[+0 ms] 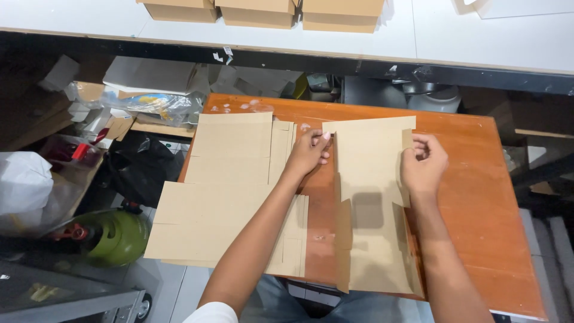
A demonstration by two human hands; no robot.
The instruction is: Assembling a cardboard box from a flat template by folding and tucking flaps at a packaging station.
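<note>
A flat brown cardboard box blank [369, 179] lies on the orange wooden table [478, 197] in front of me, its side flaps partly raised. My left hand [308, 152] pinches the blank's upper left edge. My right hand [423, 162] grips the upper right edge, fingers curled over the flap. To the left lies a stack of flat cardboard blanks [227, 185], hanging over the table's left edge, with my left forearm crossing above it.
Three folded brown boxes [263, 11] stand on a white counter [466, 36] at the back. Left of the table are a green gas cylinder [116, 236], black and white bags, plastic wrapping and scrap card. A grey pot [436, 98] sits behind the table.
</note>
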